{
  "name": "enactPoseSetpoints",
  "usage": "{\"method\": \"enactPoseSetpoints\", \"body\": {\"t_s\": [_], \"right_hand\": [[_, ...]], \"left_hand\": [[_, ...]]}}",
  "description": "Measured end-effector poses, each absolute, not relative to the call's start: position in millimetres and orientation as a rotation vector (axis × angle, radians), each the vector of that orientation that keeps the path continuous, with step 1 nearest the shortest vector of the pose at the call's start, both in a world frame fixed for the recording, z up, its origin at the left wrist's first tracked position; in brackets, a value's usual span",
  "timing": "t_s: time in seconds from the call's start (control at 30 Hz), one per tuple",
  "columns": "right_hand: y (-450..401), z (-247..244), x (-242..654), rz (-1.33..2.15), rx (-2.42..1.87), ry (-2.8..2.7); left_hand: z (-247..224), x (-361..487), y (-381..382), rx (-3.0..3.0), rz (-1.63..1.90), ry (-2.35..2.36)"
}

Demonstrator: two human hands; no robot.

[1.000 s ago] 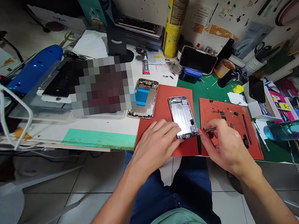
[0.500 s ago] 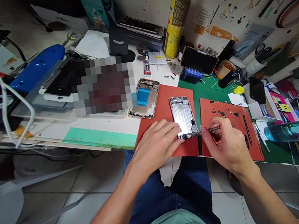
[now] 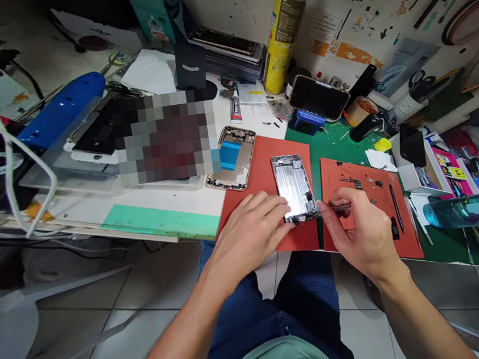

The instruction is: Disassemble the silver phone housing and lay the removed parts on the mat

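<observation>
A silver phone housing (image 3: 292, 181) lies on an orange-red mat (image 3: 260, 167). My left hand (image 3: 253, 231) holds its lower left corner, fingertips on the inside and thumb at the bottom edge. My right hand (image 3: 360, 228) pinches a thin dark tool (image 3: 340, 207), whose tip is at the housing's lower right corner. Under and beyond my right hand, a second orange-red mat (image 3: 409, 242) bears small phone parts (image 3: 350, 180) and a black stick-like tool (image 3: 395, 208). To the upper left lies another housing with a blue strip (image 3: 229, 155).
Behind stand a yellow spray can (image 3: 283, 30) and a phone on a blue stand (image 3: 319, 97). A clear blue bottle (image 3: 475, 210) lies at the right, by boxes of tools. White cables (image 3: 7, 158) hang at the left. A blurred patch covers part of the table.
My right hand has shifted slightly to the left, and the tool in it has moved a little with it. My left hand and the housing have stayed put.
</observation>
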State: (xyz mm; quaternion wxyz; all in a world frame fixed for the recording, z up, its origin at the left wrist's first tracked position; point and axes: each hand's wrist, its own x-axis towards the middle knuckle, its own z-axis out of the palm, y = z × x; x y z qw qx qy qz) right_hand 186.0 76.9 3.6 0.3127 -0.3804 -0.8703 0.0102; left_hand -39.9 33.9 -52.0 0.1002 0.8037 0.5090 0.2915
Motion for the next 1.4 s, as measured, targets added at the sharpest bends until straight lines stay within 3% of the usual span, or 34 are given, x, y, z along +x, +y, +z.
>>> {"method": "enactPoseSetpoints", "body": {"t_s": [0.13, 0.3, 0.47, 0.63, 1.4], "right_hand": [[76, 3, 184, 0.123, -0.979, -2.294], [76, 0, 185, -0.085, -1.085, -2.239], [76, 0, 185, 0.023, -1.046, -2.289], [77, -1, 183, -0.114, -1.106, -2.226], [73, -3, 183, -0.080, -1.166, -2.222]], "left_hand": [[-52, -39, 33, 2.370, 0.853, 1.510], [-53, -40, 34, 2.375, 0.853, 1.510], [-55, -40, 33, 2.371, 0.848, 1.512], [-54, -39, 34, 2.370, 0.863, 1.508], [-54, -40, 34, 2.382, 0.856, 1.510]]}}
